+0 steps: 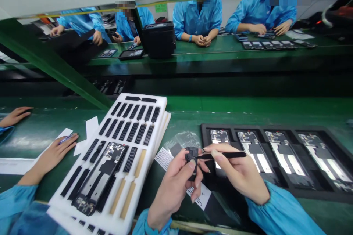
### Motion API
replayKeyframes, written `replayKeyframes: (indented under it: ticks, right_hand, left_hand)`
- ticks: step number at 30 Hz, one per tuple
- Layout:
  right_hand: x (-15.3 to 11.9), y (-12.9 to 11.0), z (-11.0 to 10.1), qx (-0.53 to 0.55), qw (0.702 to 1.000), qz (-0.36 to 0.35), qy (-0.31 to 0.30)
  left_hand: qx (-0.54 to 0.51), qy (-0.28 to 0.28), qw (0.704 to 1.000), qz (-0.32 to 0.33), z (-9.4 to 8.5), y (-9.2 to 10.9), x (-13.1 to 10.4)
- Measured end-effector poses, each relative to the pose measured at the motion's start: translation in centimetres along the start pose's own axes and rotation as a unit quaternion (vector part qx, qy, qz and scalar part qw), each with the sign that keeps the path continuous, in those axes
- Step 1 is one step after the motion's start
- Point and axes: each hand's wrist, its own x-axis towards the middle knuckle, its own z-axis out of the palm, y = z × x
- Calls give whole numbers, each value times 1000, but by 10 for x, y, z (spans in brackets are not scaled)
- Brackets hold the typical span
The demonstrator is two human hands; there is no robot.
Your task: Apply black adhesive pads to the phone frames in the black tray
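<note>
My left hand (pixel 172 185) is closed around a small black plastic part (pixel 192 153), held up between thumb and fingers. In my right hand (pixel 241 174) is a pair of black tweezers (pixel 233 155), their tips reaching the black part. Beneath my hands lies a white sheet of small dots (pixel 203 196), partly covered by my left hand. To the left, a white foam tray (pixel 162 104) carries rows of thin black strips, with an opened phone assembly (pixel 103 176) resting on top of it. On the right, a black tray (pixel 203 132) holds several opened phone assemblies (pixel 285 158).
Another person's hand (pixel 56 154) with a blue pen rests on the bench at left, near white paper strips (pixel 92 128). A green slanted beam (pixel 55 64) crosses the upper left. Beyond, people in blue work at a green bench (pixel 198 55) with phones and a black box (pixel 158 38).
</note>
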Motion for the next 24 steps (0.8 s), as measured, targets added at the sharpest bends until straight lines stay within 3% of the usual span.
replayKeyframes:
  ticks: [8, 11, 13, 15, 17, 19, 21, 24]
  right_hand:
    - [-19, -4, -12, 2, 999, -42, 2]
    - [-36, 14, -32, 30, 991, 39, 121]
    - [-55, 31, -59, 82, 955, 99, 266]
    - [-82, 48, -91, 154, 894, 129, 400]
    - [-117, 62, -120, 219, 832, 140, 490]
    - [-155, 74, -136, 257, 787, 145, 543]
    - [-186, 86, -136, 267, 756, 145, 580]
    - [-210, 103, -119, 234, 734, 141, 621]
  left_hand:
    - [62, 9, 998, -29, 14, -3, 6]
    - [240, 16, 969, -57, 12, -9, 16]
    - [432, 32, 898, -71, 11, -12, 29]
    - [613, 28, 787, -60, 17, -13, 48]
    - [742, 2, 670, -31, 36, -16, 70]
    - [807, -41, 589, 20, 68, -24, 93]
    - [817, -104, 560, 87, 111, -42, 115]
    - [796, -198, 547, 169, 179, -84, 147]
